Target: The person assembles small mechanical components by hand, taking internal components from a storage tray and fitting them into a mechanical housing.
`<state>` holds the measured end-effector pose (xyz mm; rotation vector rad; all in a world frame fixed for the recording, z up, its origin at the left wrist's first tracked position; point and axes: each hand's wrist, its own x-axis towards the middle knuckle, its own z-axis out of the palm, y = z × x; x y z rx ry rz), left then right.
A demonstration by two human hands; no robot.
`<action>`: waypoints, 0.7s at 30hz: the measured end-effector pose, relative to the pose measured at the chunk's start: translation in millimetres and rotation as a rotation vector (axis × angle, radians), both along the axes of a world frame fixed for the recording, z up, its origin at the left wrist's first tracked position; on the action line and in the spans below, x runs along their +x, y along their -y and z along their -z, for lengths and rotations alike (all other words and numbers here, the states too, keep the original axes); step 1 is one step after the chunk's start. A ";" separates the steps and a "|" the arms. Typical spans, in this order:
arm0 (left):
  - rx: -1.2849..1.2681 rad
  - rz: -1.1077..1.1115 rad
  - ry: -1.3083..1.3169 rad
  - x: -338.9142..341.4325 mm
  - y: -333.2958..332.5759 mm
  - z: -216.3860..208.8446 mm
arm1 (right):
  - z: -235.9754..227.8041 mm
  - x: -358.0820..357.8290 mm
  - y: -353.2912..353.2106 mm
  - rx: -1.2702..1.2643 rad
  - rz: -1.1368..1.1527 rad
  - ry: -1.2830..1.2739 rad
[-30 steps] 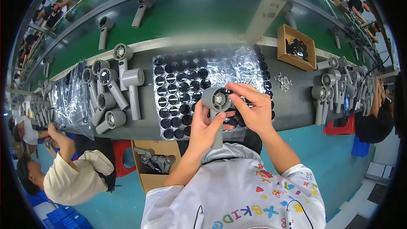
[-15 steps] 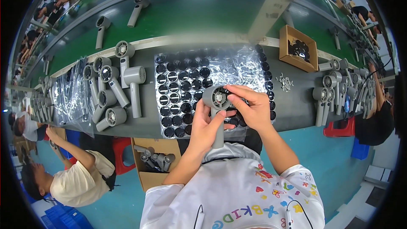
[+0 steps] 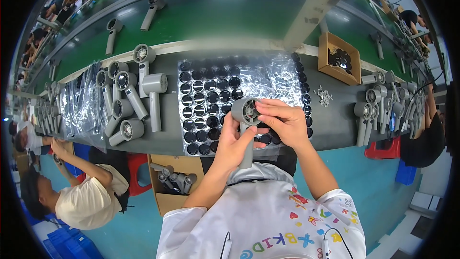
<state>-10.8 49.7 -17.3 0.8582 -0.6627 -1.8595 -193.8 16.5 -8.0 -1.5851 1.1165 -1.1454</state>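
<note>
A grey handheld fan (image 3: 238,111) is upright in front of my chest, its round head uppermost and its open face turned to the right. My left hand (image 3: 231,145) is closed round its handle, just under the head. The fingertips and thumb of my right hand (image 3: 287,122) are pressed together at the right rim of the head, and any small part between them is hidden. Spokes and a pale hub show inside the head. Behind my hands, a clear plastic sheet (image 3: 268,74) carries rows of round black caps (image 3: 211,97).
More grey fans (image 3: 154,86) lie left of the sheet beside clear plastic bags (image 3: 82,105). At right are a cardboard box (image 3: 339,57) of black parts, small pale pieces (image 3: 323,97) and clustered fans (image 3: 373,96). Below the table edge stands a carton (image 3: 163,204) of fans; a co-worker (image 3: 91,196) sits left.
My right fingertips have shifted slightly at the fan's rim, and the view has moved a little. Fans on the green belt have slid slightly left relative to the table.
</note>
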 end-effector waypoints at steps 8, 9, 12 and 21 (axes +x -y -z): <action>-0.090 0.028 0.119 -1.2 -0.8 -3.5 | -12.4 -6.1 3.5 -0.196 -0.057 -0.248; -0.098 0.026 0.129 -1.9 -1.0 -3.3 | -14.3 -6.4 3.7 -0.206 -0.055 -0.278; -0.108 0.033 0.159 -3.0 -1.8 -4.1 | -20.9 -7.3 2.8 -0.242 -0.062 -0.345; -0.105 0.020 0.215 -6.2 0.7 -7.0 | -29.5 0.2 -7.1 -0.509 -0.051 -0.580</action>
